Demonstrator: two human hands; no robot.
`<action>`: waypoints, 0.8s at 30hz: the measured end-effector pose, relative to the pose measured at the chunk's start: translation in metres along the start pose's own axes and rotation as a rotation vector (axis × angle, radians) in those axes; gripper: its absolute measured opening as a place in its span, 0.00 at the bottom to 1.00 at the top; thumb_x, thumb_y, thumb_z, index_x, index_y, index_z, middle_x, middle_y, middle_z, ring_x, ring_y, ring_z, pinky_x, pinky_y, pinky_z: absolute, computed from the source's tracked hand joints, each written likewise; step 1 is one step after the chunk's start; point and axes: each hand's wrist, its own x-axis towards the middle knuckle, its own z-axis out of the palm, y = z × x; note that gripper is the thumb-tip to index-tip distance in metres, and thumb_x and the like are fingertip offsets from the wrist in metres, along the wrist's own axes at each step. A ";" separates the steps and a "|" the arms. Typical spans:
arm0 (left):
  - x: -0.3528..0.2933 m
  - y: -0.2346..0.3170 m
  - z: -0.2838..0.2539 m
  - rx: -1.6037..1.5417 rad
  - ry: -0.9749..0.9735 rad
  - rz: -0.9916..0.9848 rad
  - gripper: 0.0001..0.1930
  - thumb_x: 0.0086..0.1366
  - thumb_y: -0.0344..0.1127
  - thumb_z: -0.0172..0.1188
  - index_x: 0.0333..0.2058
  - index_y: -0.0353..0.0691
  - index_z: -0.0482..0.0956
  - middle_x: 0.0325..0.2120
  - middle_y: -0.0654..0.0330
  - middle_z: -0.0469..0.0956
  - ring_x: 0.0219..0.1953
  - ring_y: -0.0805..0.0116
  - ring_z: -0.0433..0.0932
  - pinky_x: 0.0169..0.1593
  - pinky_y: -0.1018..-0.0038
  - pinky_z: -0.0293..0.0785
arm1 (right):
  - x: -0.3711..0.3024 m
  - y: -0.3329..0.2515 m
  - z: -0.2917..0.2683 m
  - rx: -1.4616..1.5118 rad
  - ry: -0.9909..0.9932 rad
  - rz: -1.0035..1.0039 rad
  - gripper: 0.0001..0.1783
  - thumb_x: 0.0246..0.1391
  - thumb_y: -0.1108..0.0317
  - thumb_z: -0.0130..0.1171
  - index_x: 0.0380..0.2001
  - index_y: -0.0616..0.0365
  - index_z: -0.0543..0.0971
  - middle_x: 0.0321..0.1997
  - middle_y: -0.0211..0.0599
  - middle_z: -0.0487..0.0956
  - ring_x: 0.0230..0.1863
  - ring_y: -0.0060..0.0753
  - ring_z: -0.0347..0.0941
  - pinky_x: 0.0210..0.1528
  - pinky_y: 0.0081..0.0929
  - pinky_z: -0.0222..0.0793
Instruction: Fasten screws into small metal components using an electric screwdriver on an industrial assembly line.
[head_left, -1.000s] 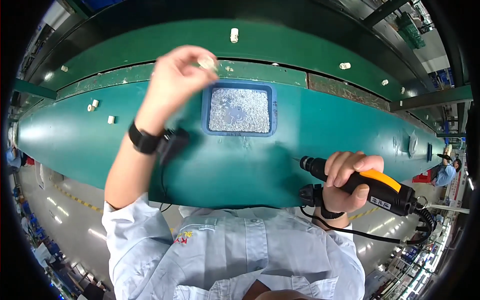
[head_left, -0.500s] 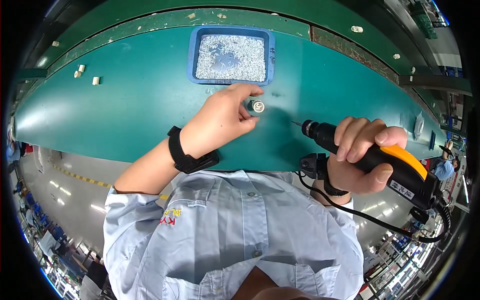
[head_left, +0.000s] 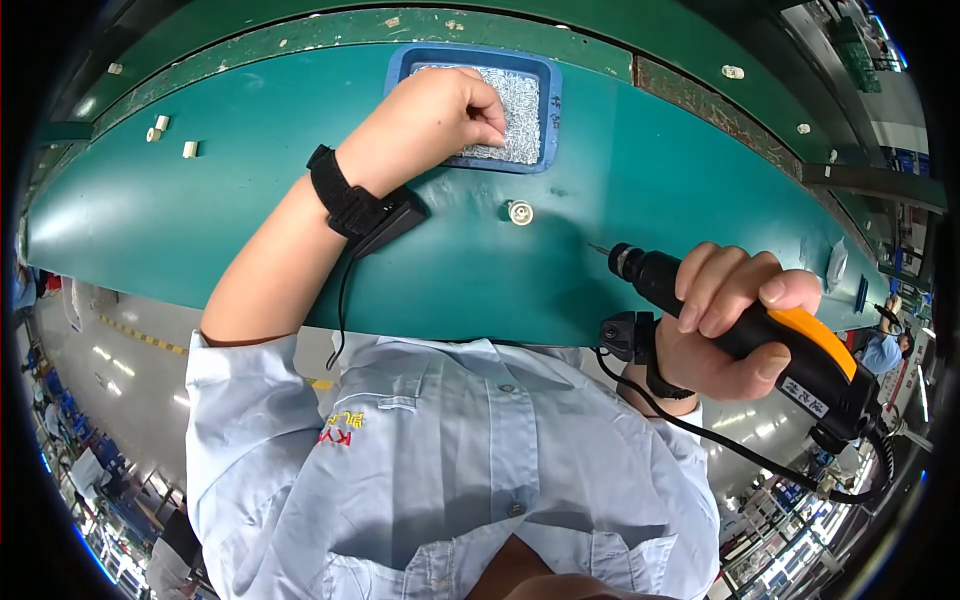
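My left hand (head_left: 430, 115) reaches over a blue tray (head_left: 552, 115) at the far side of the table. Its thumb and fingertips are pinched together just above many tiny silvery pieces (head_left: 522, 105), which look like screws or pins. Whatever lies in the pinch is hidden. My right hand (head_left: 730, 300) is wrapped round a black and orange electric screwdriver (head_left: 815, 340), whose thin bit points left. Between the two hands, a small whitish round fitting (head_left: 520, 212) stands on the green table, untouched, with a ring-shaped top.
Several small cream cylinders (head_left: 190, 150) sit at the table's far left. A raised green ledge (head_left: 300, 38) runs along the back. On the right lies a clear plastic bag (head_left: 837, 262). The screwdriver's black cable (head_left: 885, 470) loops at lower right. Another person (head_left: 885, 345) is at far right.
My left hand has left the round fitting and moved away from me to the tray, its fingers closing into a pinch. My right hand and the screwdriver have barely shifted.
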 end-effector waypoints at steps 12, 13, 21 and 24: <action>-0.014 0.024 0.003 -0.139 0.350 0.042 0.06 0.57 0.25 0.60 0.34 0.36 0.81 0.27 0.55 0.78 0.29 0.61 0.78 0.34 0.73 0.74 | 0.011 0.002 0.006 0.030 -0.069 0.017 0.26 0.54 0.47 0.59 0.42 0.55 0.64 0.19 0.30 0.69 0.16 0.25 0.66 0.21 0.24 0.63; -0.018 0.032 0.006 -0.219 0.338 -0.004 0.06 0.57 0.25 0.60 0.34 0.36 0.81 0.27 0.55 0.78 0.29 0.61 0.78 0.34 0.73 0.74 | 0.012 -0.001 0.007 0.046 -0.063 0.014 0.26 0.55 0.47 0.59 0.42 0.55 0.64 0.19 0.30 0.69 0.16 0.25 0.67 0.21 0.24 0.63; -0.067 0.074 0.048 -0.368 0.131 0.012 0.07 0.54 0.22 0.63 0.33 0.36 0.81 0.29 0.59 0.77 0.32 0.67 0.77 0.36 0.75 0.72 | 0.016 -0.015 0.019 0.142 -0.188 0.056 0.25 0.58 0.47 0.53 0.50 0.52 0.66 0.23 0.26 0.68 0.22 0.21 0.66 0.29 0.21 0.60; -0.077 0.074 0.056 -0.359 0.212 -0.013 0.07 0.52 0.22 0.65 0.32 0.38 0.82 0.27 0.61 0.75 0.32 0.67 0.75 0.35 0.75 0.71 | 0.012 -0.012 0.022 0.167 -0.220 0.076 0.25 0.58 0.46 0.53 0.49 0.52 0.66 0.24 0.27 0.69 0.23 0.21 0.67 0.30 0.21 0.61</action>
